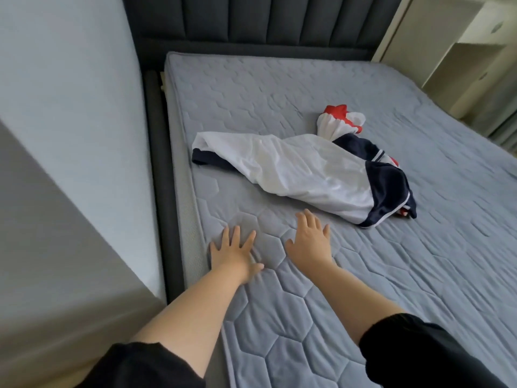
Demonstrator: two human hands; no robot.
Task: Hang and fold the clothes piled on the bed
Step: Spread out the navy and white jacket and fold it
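Clothes pile (305,169) is seen crumpled mid-bed: white garment with navy trim, red-and-white piece bunched at its far end. It lies on the grey quilted mattress (419,275), just beyond the hands, not touched. Left hand (233,254) is laid flat on the mattress near its left edge, fingers spread straight, nothing held. Right hand (310,242) is placed flat beside it, fingers splayed, nothing held. Black sleeves (414,348) are pushed up. Dark padded headboard (265,21) is seen behind.
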